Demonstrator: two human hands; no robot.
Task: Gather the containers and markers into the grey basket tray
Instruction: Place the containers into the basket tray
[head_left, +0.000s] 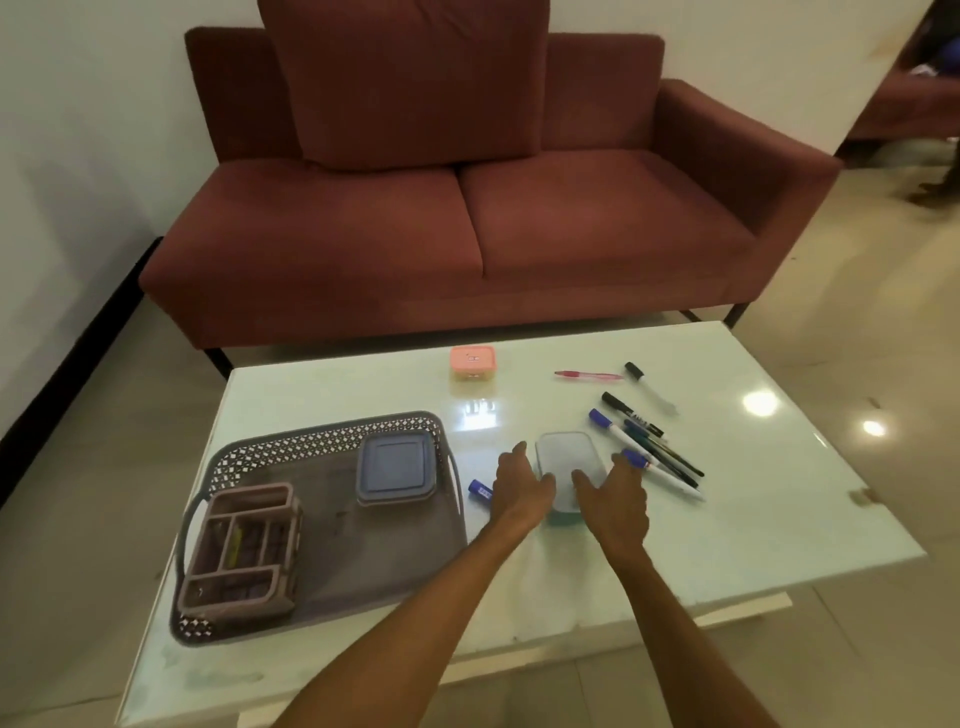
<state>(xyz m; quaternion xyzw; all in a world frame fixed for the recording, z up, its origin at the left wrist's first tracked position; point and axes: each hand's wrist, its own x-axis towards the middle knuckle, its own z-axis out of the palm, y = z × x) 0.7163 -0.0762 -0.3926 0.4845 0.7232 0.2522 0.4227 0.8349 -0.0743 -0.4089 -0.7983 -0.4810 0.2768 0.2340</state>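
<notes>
The grey basket tray (332, 434) sits on the left of the table. It holds a square blue-lidded container (396, 467) and a brownish divided organizer (244, 545). Just right of the tray a pale rectangular container (569, 460) stands on the table. My left hand (522, 486) presses its left side and my right hand (613, 496) its right side, thumbs on the lid. A blue marker (480, 489) lies between the tray and my left hand. Several markers (649, 447) lie to the right, with a pink pen (587, 375) and a black-capped marker (649, 387) further back. A small pink container (472, 361) stands at the far edge.
The white glossy table (753, 493) has bare surface on its right half and near edge. A dark red sofa (467, 208) stands right behind the table. Tiled floor lies to the right.
</notes>
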